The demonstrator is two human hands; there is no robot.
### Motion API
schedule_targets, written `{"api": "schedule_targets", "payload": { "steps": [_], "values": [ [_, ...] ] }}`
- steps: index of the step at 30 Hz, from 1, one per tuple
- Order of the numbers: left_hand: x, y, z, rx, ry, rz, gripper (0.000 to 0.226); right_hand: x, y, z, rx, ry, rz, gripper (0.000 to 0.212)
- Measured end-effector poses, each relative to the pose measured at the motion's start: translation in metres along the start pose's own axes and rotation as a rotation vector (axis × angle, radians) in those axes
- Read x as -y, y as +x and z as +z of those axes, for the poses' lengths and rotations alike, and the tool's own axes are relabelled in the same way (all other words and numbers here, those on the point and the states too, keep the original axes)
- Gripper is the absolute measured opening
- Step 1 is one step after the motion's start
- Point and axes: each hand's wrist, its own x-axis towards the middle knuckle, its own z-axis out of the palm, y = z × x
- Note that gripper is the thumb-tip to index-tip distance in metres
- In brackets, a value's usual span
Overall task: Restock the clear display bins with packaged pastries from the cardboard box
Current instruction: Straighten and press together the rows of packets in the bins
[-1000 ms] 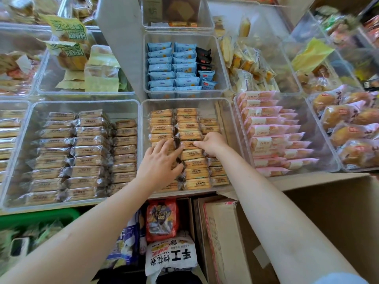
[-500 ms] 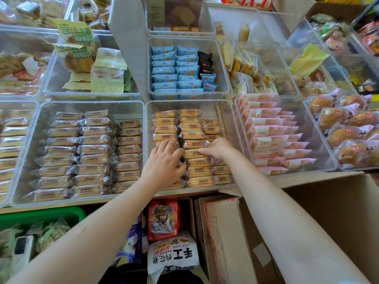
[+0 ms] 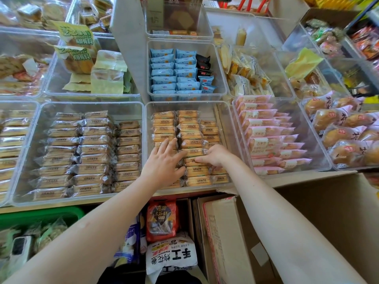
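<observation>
Filling a clear bin [image 3: 229, 128], golden wrapped pastries [image 3: 191, 143] stand in rows.

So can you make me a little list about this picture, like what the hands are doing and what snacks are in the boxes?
left hand: left hand lies flat, fingers spread, on the orange pastry packs
right hand: right hand has fingers curled onto a pack in the same rows
bin being filled: middle clear bin, three rows of packs
bin to the left: brown pastry packs
bin to the right: pink packs
bin behind: blue packs
cardboard box: cardboard box at lower right, inside not visible
</observation>
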Motion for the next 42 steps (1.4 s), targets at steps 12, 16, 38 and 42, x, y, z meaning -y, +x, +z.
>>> {"api": "schedule_targets", "payload": {
  "steps": [12,16,38,42],
  "values": [
    [-0.002,-0.003,0.002,-0.044,-0.031,0.049,0.046,0.002,-0.027,-0.011,0.301,-0.138,0.094,0.083],
    [-0.001,-0.010,0.000,-0.098,-0.124,0.062,0.039,-0.001,-0.024,-0.004,0.304,-0.099,0.047,0.053],
    [-0.011,-0.019,0.007,-0.109,-0.077,0.148,0.062,-0.012,-0.027,-0.021,0.219,-0.186,-0.006,0.035],
    [-0.031,-0.010,0.007,-0.042,-0.096,0.209,0.062,-0.015,-0.019,-0.029,-0.034,-0.203,-0.048,0.048]
  ]
}}
